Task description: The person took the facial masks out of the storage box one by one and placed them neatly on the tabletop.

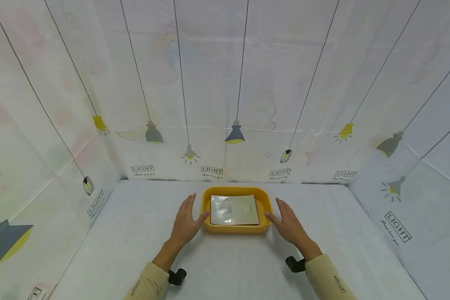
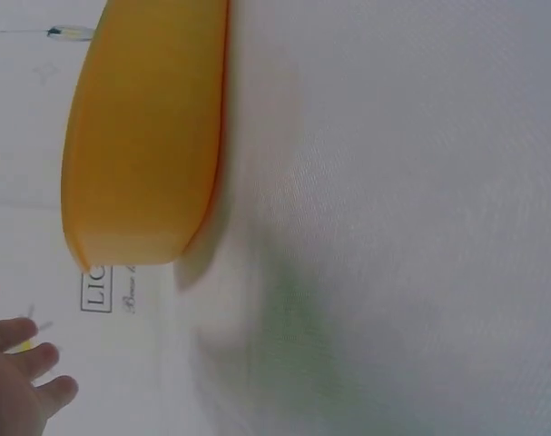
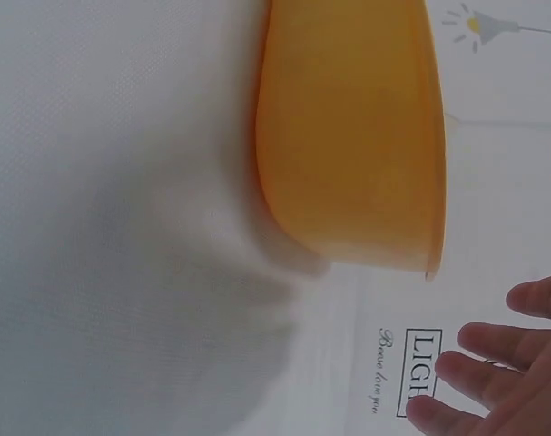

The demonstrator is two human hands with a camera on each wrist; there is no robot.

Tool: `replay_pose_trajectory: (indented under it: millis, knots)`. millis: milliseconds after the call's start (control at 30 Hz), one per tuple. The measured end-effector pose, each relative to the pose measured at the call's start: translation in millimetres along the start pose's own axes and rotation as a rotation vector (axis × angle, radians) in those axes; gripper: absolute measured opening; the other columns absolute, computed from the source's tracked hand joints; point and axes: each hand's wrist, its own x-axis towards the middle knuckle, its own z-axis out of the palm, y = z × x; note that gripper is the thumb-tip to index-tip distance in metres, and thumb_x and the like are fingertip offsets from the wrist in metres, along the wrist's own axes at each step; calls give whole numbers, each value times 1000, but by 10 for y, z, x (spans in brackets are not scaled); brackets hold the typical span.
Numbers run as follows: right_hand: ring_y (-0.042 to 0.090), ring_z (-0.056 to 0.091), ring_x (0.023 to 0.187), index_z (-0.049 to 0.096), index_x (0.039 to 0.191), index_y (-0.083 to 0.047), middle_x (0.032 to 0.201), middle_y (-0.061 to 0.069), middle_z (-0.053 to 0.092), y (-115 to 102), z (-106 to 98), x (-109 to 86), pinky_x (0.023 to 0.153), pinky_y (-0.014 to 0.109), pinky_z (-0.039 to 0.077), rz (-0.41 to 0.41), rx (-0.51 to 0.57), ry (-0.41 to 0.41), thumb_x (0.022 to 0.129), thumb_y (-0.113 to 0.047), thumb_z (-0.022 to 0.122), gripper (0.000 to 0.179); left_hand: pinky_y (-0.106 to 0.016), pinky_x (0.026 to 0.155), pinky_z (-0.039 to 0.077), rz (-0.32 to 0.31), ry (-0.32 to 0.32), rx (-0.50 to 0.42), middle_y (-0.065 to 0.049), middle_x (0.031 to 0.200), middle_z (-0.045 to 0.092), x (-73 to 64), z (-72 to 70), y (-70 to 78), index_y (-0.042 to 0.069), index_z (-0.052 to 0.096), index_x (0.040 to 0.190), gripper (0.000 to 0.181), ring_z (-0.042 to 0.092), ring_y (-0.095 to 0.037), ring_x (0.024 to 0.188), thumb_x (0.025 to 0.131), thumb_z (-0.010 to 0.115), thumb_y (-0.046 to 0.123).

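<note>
A yellow plastic tray [image 1: 236,229] with rounded corners stands on the white-covered table. Inside it lies a flat foil sachet [image 1: 234,210], silver on the left and cream with small print on the right. My left hand [image 1: 186,223] is held beside the tray's left end, fingers extended and thumb toward the rim. On the opposite side, my right hand [image 1: 289,225] mirrors it with fingers spread. Both wrist views show fingers apart from the tray wall [image 2: 148,136]; whether either thumb touches the rim, I cannot tell. Neither hand holds anything.
A white cloth [image 1: 240,266] covers the table. Behind it and along both sides hang white sheets [image 1: 213,83] printed with lamps and the word LIGHT. A black device [image 1: 178,276] sits at the left wrist, another black device [image 1: 295,264] at the right.
</note>
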Motion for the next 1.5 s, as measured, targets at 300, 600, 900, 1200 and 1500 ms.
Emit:
replay_pose_trajectory:
  millis: [300,600,900,1200,1500]
  knots:
    - [43,19,147,16,156,-6,161,22,18,44,71,79,117,60,18,32,83,-11,92,-71,36,93,-56,113,32,-63,-45,-106,-16,155,36,9,74,-24,11,33,151,83,35,-36,143,89,55,62]
    - [40,32,142,20,154,-4,157,22,28,116,161,128,114,56,30,55,238,1,97,-61,40,83,-57,115,28,-117,-74,-206,-18,155,35,36,142,-38,6,32,151,80,33,-38,143,92,57,54]
    - [40,36,140,23,154,-5,155,22,33,132,198,171,113,58,31,122,289,-5,96,-64,39,84,-58,116,25,-176,-122,-224,-19,157,32,63,230,-46,7,27,153,82,30,-39,145,91,59,50]
    - [40,37,139,25,153,-5,154,21,35,242,290,237,112,59,32,153,313,-17,100,-50,42,72,-57,115,28,-197,-161,-286,-20,156,32,69,290,-66,5,26,153,80,35,-40,142,94,56,49]
    - [40,38,137,28,152,-5,155,21,33,247,326,263,110,59,34,154,337,-34,100,-50,43,71,-54,111,37,-239,-182,-373,-20,155,35,89,388,-115,2,24,153,82,40,-38,138,93,60,45]
